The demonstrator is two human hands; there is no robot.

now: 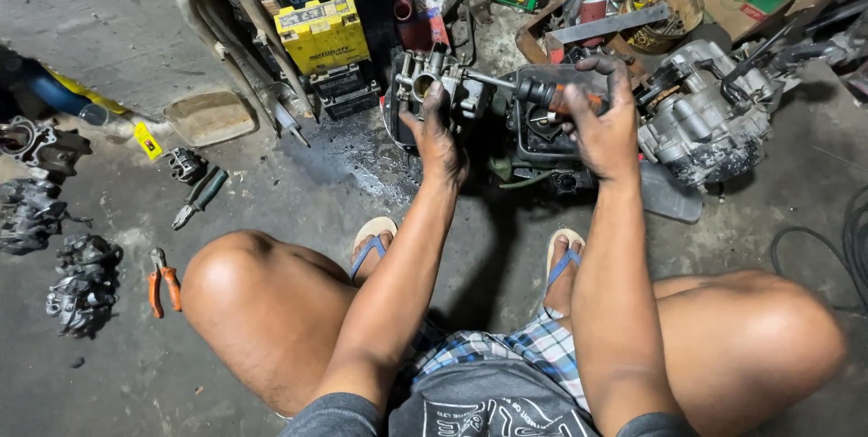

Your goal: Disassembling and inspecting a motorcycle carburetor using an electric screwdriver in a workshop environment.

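Work in hand: a carburetor (434, 84) was being worked on with a screwdriver (542, 92), low over the concrete floor (298, 211).
Progress: the carburetor was already off any engine and stood apart as a single part; it looked whole, with its body not yet opened, so I judged the work was at an early or middle step. Whether a screw was being loosened or tightened, I could not tell.
Left hand: the left hand (436, 134) was closed around the lower side of the carburetor, fingers wrapped on its body, holding it steady.
Right hand: the right hand (601, 121) was closed in a fist on the orange and black handle of the screwdriver.
Position of the part: the carburetor was in the left hand, above the oil-stained floor, and the screwdriver shaft ran from the right hand leftward to touch its upper side.
Nearby: an engine block (701, 116) lay just beside the right hand; a yellow battery (321, 35) stood behind; orange pliers (165, 281) lay well apart near the left knee.
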